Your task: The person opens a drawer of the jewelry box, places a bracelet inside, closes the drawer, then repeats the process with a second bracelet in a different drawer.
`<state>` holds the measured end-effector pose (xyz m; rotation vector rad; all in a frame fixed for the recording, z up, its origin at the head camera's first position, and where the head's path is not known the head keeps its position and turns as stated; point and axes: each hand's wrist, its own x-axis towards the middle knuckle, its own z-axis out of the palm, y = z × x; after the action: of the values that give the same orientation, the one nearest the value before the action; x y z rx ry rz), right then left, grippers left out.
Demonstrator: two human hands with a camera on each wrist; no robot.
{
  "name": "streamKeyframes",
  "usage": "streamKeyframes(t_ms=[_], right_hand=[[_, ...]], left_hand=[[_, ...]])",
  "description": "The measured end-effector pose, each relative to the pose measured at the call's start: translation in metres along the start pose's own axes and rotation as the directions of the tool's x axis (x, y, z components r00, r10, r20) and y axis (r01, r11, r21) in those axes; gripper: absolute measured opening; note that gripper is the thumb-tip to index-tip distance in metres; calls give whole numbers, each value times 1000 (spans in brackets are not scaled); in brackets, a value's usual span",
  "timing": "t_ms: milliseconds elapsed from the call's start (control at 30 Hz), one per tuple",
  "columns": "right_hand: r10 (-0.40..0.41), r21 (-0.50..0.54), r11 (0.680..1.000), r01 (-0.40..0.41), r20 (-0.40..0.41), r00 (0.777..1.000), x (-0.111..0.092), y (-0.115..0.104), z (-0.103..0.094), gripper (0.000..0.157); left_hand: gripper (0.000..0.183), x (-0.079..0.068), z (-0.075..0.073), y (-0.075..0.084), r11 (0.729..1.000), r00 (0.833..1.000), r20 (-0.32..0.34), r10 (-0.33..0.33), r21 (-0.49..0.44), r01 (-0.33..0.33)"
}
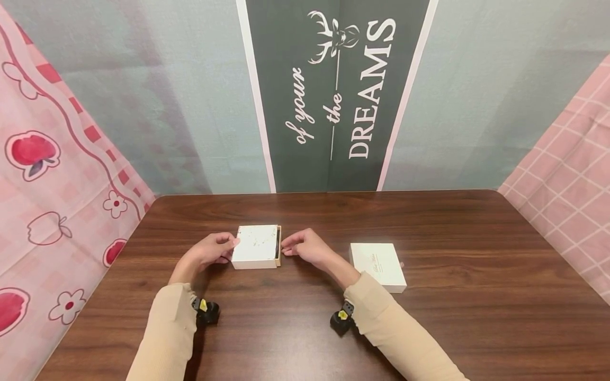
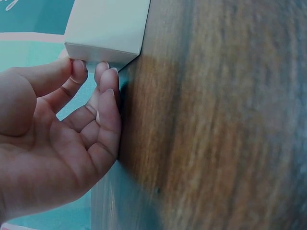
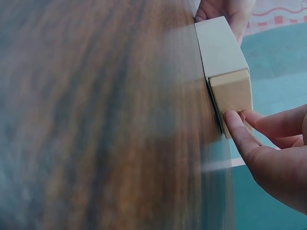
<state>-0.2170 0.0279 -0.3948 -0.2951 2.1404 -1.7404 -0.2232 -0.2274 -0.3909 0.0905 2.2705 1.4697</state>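
Observation:
A white drawer-style gift box [image 1: 257,244] with small specks on its lid lies left of the middle of the table. Its tan inner drawer [image 3: 231,93] sticks out a little on the right, showing a thin dark gap at the top in the head view. At the left end of the box, my left hand [image 1: 212,250] holds the sleeve with thumb and fingertips. My right hand [image 1: 310,247] pinches a small brown pull tab [image 3: 242,116] on the drawer's front, mostly hidden by the fingertips. What lies inside the drawer cannot be made out.
A second white box [image 1: 378,267] with gold lettering and a small tab on its right side lies beyond my right forearm. The brown wooden table [image 1: 286,328] ends at a hanging cloth backdrop [image 1: 329,174]. Pink patterned cloths [image 1: 86,238] flank both sides.

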Motion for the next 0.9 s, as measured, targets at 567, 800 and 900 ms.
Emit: streamKeyframes(t_ms=[567, 800, 900], right_hand=[[-1, -10, 1000, 1, -6, 1000, 4, 6, 3, 30], [-11, -25, 1000, 11, -7, 1000, 2, 4, 5, 27], [-14, -13, 1000, 14, -5, 1000, 3, 4, 5, 29]], left_hand=[[22, 1, 0, -2, 1000, 1000, 3, -4, -14, 4], [21, 1, 0, -2, 1000, 1000, -2, -5, -16, 5], [21, 1, 0, -2, 1000, 1000, 0, -2, -15, 2]])
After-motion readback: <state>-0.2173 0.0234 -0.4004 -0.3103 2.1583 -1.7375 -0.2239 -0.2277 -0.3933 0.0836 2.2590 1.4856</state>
